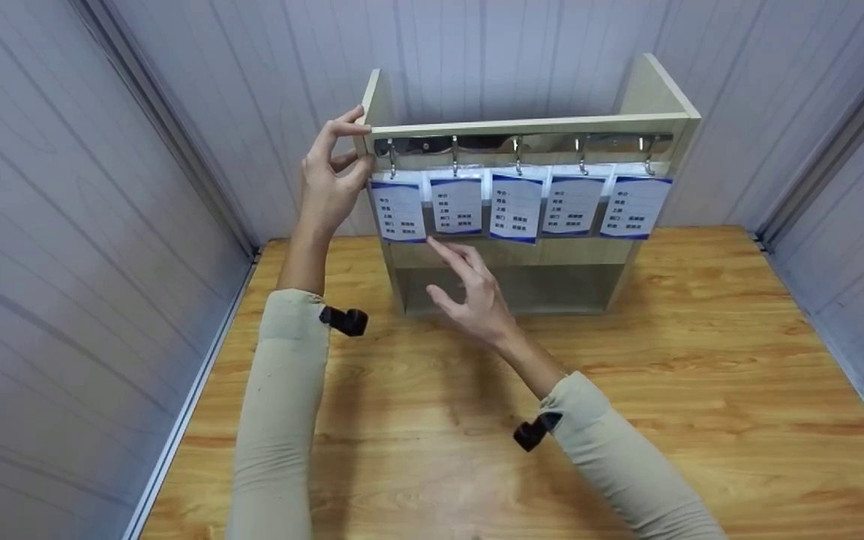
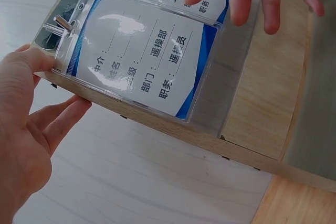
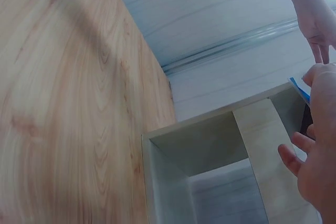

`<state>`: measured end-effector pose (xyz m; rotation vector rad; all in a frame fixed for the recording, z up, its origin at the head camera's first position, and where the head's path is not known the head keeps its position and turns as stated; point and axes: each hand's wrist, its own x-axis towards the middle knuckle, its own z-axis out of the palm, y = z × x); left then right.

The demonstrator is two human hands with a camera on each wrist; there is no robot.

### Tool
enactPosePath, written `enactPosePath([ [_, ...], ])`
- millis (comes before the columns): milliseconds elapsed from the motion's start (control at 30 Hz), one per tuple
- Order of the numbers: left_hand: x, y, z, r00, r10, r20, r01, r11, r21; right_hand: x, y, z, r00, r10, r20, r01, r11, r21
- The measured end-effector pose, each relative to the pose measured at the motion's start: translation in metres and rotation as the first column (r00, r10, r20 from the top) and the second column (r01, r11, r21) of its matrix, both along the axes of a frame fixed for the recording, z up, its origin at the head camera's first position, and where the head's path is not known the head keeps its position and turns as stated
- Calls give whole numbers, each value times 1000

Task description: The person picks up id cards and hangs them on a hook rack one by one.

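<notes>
My left hand grips the upper left corner of a pale wooden shelf unit, thumb on the front and fingers along the side panel. Clear-sleeved name badges with blue-edged white cards hang in a row from the metal hook rail across its front. In the left wrist view, the leftmost badge lies against the board beside my left thumb. My right hand is held with fingers spread below that row, fingertips by the leftmost badge's lower right corner; whether they touch it I cannot tell.
The unit stands on a wood-grain floor, with an open compartment low in its front. Pale panelled walls rise behind it and on the left and right. Its side panels stick up behind the rail.
</notes>
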<state>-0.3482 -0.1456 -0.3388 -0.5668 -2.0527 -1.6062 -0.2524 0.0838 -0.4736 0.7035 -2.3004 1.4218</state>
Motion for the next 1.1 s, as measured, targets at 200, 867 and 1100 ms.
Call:
enactPosePath([
  [200,1,0,1,1000,-19,14,19,1000,-1,7,17,-5,1000,15,27,-16,998,58],
  [867,9,-12,1,996,-47,-82,40,995,-86,23,74,-18,997,53,61,-62,987,150],
  [1100,15,-27,-9,997,-49,-53,43,993,-107,29,87,-26,996,84,34,-89,975,203],
])
